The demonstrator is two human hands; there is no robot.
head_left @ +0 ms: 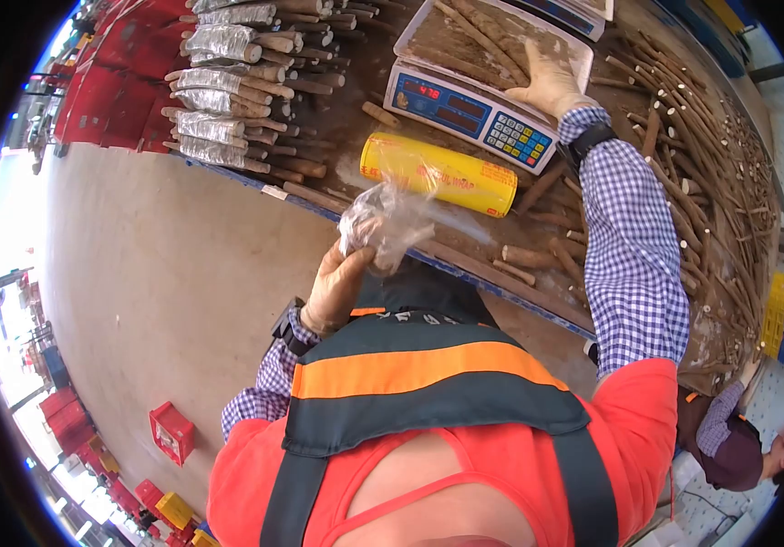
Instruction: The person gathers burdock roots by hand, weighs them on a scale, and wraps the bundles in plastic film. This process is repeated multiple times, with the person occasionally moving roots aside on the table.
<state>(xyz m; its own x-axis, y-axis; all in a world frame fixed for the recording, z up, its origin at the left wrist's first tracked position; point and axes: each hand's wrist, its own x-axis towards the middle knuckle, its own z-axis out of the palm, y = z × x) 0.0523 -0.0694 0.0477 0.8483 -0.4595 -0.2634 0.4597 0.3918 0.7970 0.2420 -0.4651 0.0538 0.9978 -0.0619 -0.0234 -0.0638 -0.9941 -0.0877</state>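
My left hand [333, 287], gloved, is closed on a bundle of cut sticks [383, 228] wrapped in clear cling film. Loose film stretches from the bundle toward a yellow cling film roll [438, 175] lying at the table's near edge. My right hand [549, 82], also gloved, reaches onto the pan of a digital scale [438, 105]. Its thumb and fingers are apart beside a few long brown sticks [479, 41] on that pan; whether it touches them is hard to tell. Red digits glow on the scale's display.
Film-wrapped stick bundles [219, 96] are stacked at the table's left end. Loose sticks [684, 137] pile up on the right, with short cut pieces [529, 257] near the front edge. Red crates [118, 82] stand beyond the left end. Another person [729, 438] is at lower right.
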